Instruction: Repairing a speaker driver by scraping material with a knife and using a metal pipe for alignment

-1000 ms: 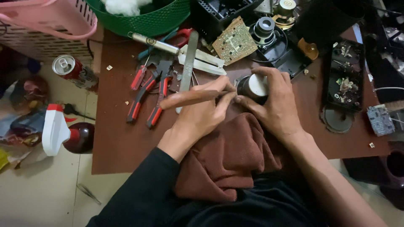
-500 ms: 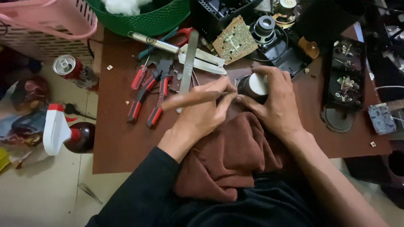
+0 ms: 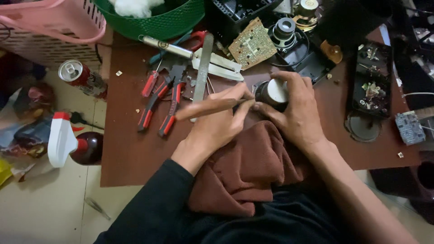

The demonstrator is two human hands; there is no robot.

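Observation:
My left hand (image 3: 217, 129) grips a screwdriver with a brown wooden handle (image 3: 203, 108), its tip pointing right at a small round speaker part (image 3: 272, 92). My right hand (image 3: 296, 110) wraps around that dark cylinder with a pale top and holds it against the brown table (image 3: 126, 153). Both hands meet above a rust-brown cloth (image 3: 246, 169) that lies across my lap and the table's front edge. The screwdriver's tip is hidden between my fingers.
Red-handled pliers (image 3: 160, 101), a flat metal file (image 3: 202, 68) and a small saw (image 3: 194, 54) lie to the left of my hands. A circuit board (image 3: 252, 43), speaker (image 3: 285, 29), green basket (image 3: 158, 20), pink basket (image 3: 49, 22), can (image 3: 79, 77) and spray bottle (image 3: 68, 142) surround the table.
Both hands stay on the speaker part and screwdriver; the wooden handle has tilted only slightly. Nothing else on the table has moved.

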